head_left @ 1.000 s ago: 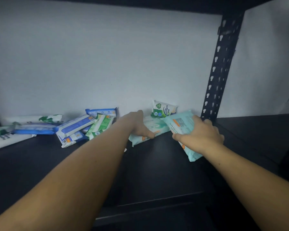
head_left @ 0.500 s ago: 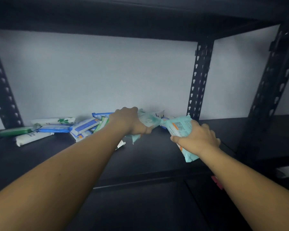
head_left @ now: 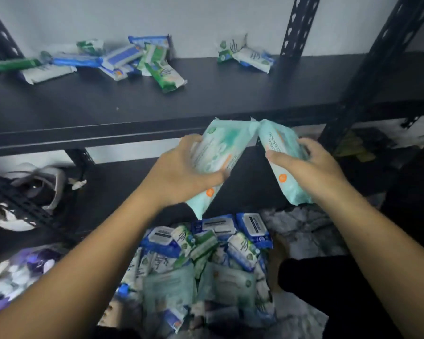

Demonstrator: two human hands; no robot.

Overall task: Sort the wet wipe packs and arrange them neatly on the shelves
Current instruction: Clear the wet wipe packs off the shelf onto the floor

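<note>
The left hand (head_left: 181,172), which a second ago lay flat on a mint-green wet wipe pack (head_left: 220,148) deep on the shelf (head_left: 206,99), now grips that pack in the air before the shelf's front edge. The right hand (head_left: 313,172) has drawn its own second mint-green pack (head_left: 282,143) back too, at 3 o'clock of the first, top corners meeting. The view has dipped, bringing in a heap of wipe packs (head_left: 206,253) at 6 o'clock of the hands.

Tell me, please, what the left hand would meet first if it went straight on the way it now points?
Probably the right-hand pack, gripped by the right hand: the left hand points up-right, and its left-hand pack nearly touches it. Beyond lies the shelf edge; depth is unclear.
</note>
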